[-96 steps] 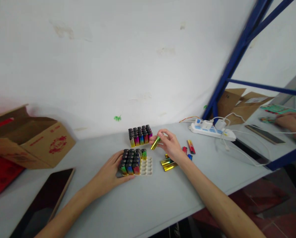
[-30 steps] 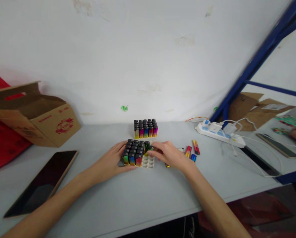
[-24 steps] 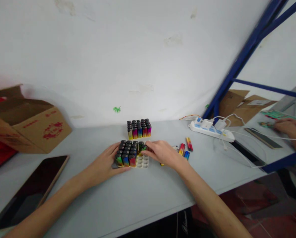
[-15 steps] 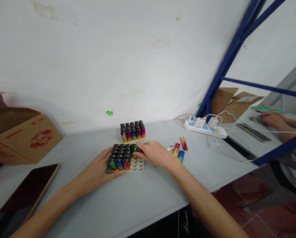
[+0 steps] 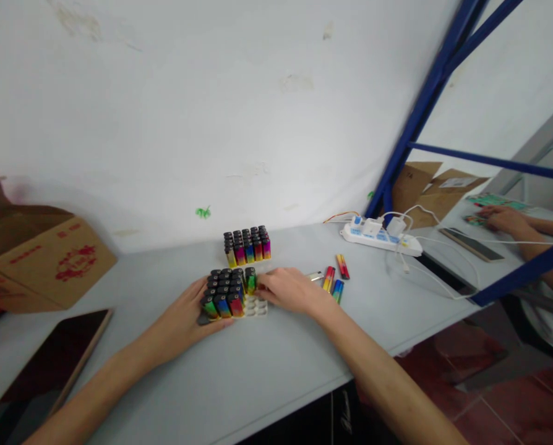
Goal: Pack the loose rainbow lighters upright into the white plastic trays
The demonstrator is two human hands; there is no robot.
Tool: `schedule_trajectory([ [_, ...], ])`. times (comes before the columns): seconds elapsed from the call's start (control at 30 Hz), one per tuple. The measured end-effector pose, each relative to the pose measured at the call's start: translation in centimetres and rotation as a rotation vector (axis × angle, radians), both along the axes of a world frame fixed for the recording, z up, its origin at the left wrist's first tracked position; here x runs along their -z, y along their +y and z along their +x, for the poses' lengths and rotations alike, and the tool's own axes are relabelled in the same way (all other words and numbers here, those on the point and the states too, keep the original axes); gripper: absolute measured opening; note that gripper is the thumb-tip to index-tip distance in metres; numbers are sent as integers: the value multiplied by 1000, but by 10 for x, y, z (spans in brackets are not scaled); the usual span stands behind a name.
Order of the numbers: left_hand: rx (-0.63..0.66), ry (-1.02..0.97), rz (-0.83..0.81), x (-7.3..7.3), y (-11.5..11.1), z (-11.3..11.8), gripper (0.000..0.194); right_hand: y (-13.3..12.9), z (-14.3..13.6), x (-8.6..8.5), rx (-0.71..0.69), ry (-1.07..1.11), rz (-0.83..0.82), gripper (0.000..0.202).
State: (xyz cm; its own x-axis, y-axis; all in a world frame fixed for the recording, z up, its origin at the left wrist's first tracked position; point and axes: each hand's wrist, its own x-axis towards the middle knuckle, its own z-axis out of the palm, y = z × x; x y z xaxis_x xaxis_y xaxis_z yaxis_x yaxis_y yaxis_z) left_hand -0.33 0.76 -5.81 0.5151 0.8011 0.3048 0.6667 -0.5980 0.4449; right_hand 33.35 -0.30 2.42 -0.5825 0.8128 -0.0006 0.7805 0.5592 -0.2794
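Observation:
A white tray (image 5: 257, 310) holds several upright lighters (image 5: 224, 287) with black tops, packed into its left part. Empty round slots show at its right front. My left hand (image 5: 184, 318) is wrapped round the left side of this tray, thumb along the front edge. My right hand (image 5: 288, 290) has its fingers bent together at the right side of a green lighter (image 5: 250, 282), which stands upright at the right end of the filled part. The fingertips are partly hidden. Behind stands a second group of upright multicoloured lighters (image 5: 247, 248) in a similar tray.
Several loose lighters (image 5: 328, 279) lie right of my right hand. Farther right are a white power strip (image 5: 381, 238) with cables and a blue metal frame (image 5: 409, 145). At left are an open cardboard box (image 5: 49, 262) and a dark tablet (image 5: 49, 361). Another person's hand (image 5: 503, 219) is at far right.
My right fingers have shifted slightly to the right, from over the green lighter to its side, so more of it shows. My left hand stays on the tray.

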Motion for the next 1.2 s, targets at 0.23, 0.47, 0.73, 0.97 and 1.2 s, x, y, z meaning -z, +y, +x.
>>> schedule_trajectory([
  [0.23,26,1,32,2,1,0,82,7,25,3,34,178,-44,19],
  [0.47,-10,-18,23,11,2,1,90,19,119,4,612,316,284,17],
  [0.73,22,-61,-13,6,-2,6,87,-14,193,53,778,-38,127,23],
  [0.97,9,-83,-41,2,-5,9,86,11,185,35,812,367,183,40],
  [1.2,-8,-57,-78,-2,-6,9,90,45,104,-6,533,1140,22,73],
])
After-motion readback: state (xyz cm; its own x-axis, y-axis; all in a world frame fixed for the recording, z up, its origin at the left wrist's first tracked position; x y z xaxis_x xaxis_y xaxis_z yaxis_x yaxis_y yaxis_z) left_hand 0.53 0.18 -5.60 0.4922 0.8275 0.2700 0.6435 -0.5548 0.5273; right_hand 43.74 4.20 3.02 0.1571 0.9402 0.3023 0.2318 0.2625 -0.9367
